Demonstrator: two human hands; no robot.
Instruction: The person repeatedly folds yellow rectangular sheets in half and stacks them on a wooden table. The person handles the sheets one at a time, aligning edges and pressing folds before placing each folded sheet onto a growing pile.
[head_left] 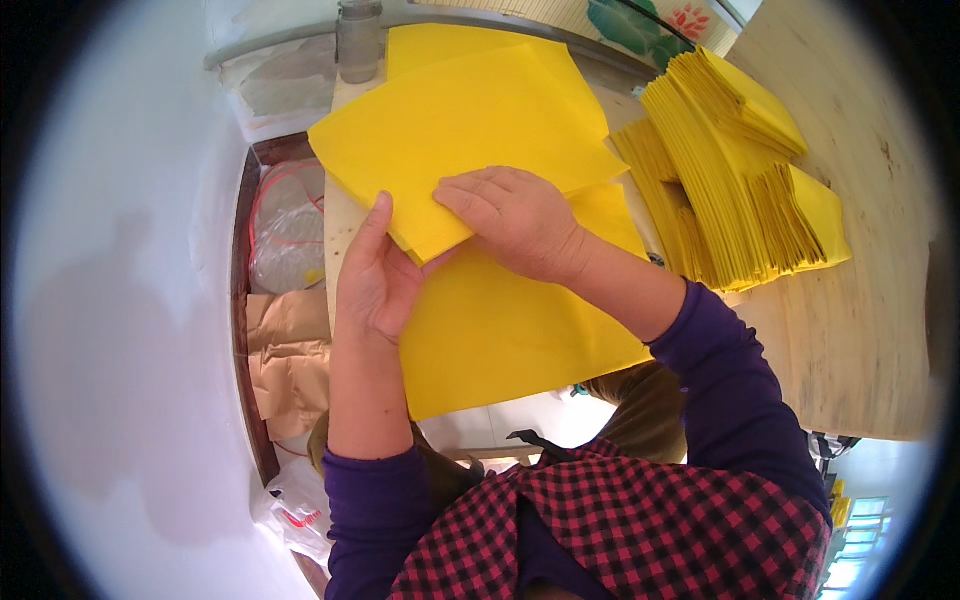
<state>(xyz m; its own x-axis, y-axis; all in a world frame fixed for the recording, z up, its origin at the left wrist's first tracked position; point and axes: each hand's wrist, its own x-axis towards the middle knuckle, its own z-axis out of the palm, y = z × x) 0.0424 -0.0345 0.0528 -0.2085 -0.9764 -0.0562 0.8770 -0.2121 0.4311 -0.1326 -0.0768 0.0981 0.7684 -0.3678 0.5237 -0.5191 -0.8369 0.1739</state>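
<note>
A yellow sheet (470,115), which looks like paper or thin fabric, lies at an angle over other yellow sheets in front of me. My left hand (380,280) is at its near left corner, thumb up along the edge and the other fingers mostly hidden beneath. From the right, my right hand (520,222) grips the same near edge, its fingers bent over the top and pressed together. Nearer to me another yellow sheet (510,340) hangs past the table edge toward my lap. Whether the held part is one layer or several, I cannot tell.
To the right, thick stacks of folded yellow pieces (715,180) stand on the wooden table (840,330). A clear bottle (359,45) is at the far left corner. Left of the table are a wall (130,200), brown paper (290,360) and a white plastic bag (300,505).
</note>
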